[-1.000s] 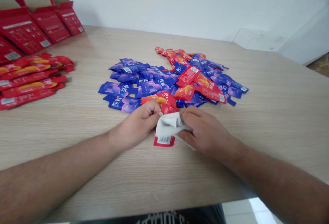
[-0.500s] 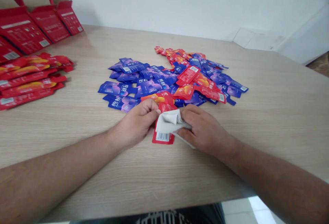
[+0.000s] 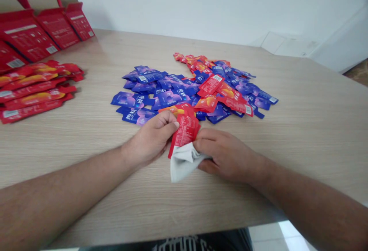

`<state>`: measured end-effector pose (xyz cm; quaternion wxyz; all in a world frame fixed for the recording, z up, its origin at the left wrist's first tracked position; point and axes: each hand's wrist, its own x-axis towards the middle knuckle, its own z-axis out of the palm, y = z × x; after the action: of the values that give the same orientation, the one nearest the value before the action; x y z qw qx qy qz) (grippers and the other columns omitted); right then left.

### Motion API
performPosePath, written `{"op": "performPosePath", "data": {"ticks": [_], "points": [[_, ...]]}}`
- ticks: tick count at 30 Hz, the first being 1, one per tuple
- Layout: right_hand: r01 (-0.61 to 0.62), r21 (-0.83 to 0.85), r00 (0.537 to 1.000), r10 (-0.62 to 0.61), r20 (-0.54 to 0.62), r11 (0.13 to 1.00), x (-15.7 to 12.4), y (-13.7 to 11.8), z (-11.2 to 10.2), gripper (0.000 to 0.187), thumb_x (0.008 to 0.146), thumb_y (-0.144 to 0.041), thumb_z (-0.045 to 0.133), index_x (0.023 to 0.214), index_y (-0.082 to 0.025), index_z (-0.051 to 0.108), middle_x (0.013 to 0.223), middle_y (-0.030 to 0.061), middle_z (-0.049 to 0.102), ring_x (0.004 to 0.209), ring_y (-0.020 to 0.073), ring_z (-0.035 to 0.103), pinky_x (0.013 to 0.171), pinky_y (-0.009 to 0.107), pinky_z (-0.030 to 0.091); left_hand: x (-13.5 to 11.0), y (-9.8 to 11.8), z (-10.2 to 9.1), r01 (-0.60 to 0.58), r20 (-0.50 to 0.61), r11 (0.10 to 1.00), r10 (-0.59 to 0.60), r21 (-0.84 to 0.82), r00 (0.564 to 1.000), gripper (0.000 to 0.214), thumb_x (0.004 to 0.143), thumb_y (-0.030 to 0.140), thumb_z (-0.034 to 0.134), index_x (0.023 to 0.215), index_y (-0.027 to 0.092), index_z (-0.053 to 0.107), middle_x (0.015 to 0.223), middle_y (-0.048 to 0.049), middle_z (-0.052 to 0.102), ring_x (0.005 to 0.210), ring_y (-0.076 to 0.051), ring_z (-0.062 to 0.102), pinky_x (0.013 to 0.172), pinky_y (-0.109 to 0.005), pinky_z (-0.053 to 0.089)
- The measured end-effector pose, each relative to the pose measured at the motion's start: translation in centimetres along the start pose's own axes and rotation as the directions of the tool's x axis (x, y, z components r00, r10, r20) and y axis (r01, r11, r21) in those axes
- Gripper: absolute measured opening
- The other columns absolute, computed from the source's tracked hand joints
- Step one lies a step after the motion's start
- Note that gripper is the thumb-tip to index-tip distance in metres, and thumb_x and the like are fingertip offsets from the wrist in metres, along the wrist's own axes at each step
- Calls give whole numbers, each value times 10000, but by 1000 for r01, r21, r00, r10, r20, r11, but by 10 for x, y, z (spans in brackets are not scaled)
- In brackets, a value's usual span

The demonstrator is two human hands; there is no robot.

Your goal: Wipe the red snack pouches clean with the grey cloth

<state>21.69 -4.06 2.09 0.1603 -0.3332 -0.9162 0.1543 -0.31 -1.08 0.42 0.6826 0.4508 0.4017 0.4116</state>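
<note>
Wood-grain desk [image 3: 287,147] is carrying a loose heap of blue and red sachets [image 3: 189,89]. Left hand [image 3: 152,137] is pinching a red sachet [image 3: 184,136] just before the heap; right hand [image 3: 227,153] is pinching a white cloth [image 3: 182,164] against its lower end.

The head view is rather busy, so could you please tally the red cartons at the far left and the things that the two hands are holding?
Red cartons: 4
Red sachet: 1
White cloth: 1
Total: 6
</note>
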Motion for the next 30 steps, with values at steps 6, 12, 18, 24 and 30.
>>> {"op": "performPosePath", "data": {"ticks": [6,12,18,24,30], "points": [[-201,-60,939,175,-296,978,2,14,-9,169,956,-347,652,955,-189,591,935,64,629,874,229,593,773,340,471,1,-5,-9,-160,200,939,101,306,974,201,940,320,609,834,195,492,680,44,532,539,-80,441,497,-195,355],[-87,-34,985,81,-149,996,-1,5,-8,127,930,-290,665,948,-194,583,1006,64,644,913,216,609,807,321,479,0,-1,-10,-178,289,911,69,371,955,222,929,333,625,837,195,478,712,42,528,590,-93,452,521,-207,358],[-354,-104,850,273,-451,929,5,35,-17,267,958,-451,620,950,-185,637,916,75,671,857,249,621,749,346,455,-1,0,-13,-203,373,903,52,378,926,182,970,297,554,850,196,461,738,39,533,613,-96,466,570,-225,367],[-455,-81,814,377,-442,887,6,48,-20,278,937,-473,580,877,-202,600,864,70,651,747,238,593,643,341,399,-5,38,-27,-250,357,888,106,386,928,179,984,316,540,877,200,456,711,47,498,572,-88,417,544,-223,328],[-429,-70,845,373,-384,900,5,38,-11,333,919,-539,555,786,-235,526,765,49,608,672,228,569,578,334,367,-18,92,-75,-290,193,707,216,645,957,195,978,359,550,889,205,470,660,57,485,533,-96,410,518,-219,320]]}}
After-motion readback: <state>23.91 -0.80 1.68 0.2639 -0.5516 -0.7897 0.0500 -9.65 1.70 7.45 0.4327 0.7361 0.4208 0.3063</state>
